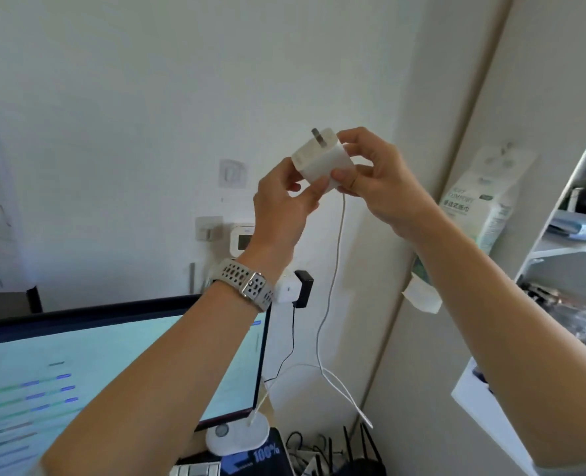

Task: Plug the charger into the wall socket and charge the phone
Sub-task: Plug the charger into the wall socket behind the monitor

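A white charger block with metal prongs pointing up and to the left is held in the air in front of the wall. My left hand grips its lower left side and my right hand pinches its right end. A white cable hangs from the block down to a loose end near the desk. Below my left wrist, a white wall socket has a black adapter plugged into it. A dark screen showing "100%" lies at the bottom; I cannot tell if it is the phone.
A lit monitor fills the lower left. A white lamp base and tangled cables sit on the desk. A small display and a hook are on the wall. A tissue pack and shelves stand at right.
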A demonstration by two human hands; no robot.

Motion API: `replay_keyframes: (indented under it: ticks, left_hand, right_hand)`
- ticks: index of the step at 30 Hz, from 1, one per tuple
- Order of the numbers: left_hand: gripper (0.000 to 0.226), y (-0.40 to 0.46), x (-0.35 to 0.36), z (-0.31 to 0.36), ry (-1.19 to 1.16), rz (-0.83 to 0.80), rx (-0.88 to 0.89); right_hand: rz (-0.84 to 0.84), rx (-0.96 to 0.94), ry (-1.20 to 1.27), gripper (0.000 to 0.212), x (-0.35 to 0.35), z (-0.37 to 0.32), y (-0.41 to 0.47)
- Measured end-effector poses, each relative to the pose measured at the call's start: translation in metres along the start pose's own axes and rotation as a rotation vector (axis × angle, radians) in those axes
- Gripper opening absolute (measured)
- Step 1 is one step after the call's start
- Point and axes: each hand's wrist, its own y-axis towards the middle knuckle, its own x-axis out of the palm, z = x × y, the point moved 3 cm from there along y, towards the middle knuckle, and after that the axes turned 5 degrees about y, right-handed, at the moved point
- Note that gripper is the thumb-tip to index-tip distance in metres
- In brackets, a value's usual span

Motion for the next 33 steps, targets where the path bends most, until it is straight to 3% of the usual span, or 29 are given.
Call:
replay_keyframes:
  ticks: [4,8,13,18,24,27,33]
  left_hand:
    - [0.019,0.012,0.029,-0.043,-0.337,-0.038,-0.194]
    - [0.022,0.016,0.052,-0.091,-0.619,0.033,-0.387]
    - [0.025,0.018,0.074,-0.147,-0.857,0.131,-0.605]
    - [0.033,0.010,0.083,-0.199,-0.984,0.237,-0.825]
    - [0.054,-0.005,0.079,-0.251,-1.026,0.344,-0.947]
    - [0.067,0.000,0.070,-0.270,-1.085,0.434,-0.997]
    - [0.067,0.012,0.072,-0.285,-1.239,0.489,-0.999]
  right_hand:
    - [0.010,-0.037,-0.204,0.033,-0.012,0.030,0.018]
    - [-0.006,-0.071,-0.517,0.035,-0.004,0.065,0.037]
    - [-0.155,-0.098,-0.802,0.039,0.016,0.117,0.057]
    - [-0.340,-0.109,-0.974,0.030,0.040,0.175,0.068]
    - [-0.583,-0.130,-1.146,0.029,0.088,0.236,0.063]
    - [-0.638,-0.165,-1.208,0.026,0.108,0.252,0.065]
    - [-0.674,-0.165,-1.236,0.030,0.114,0.266,0.079]
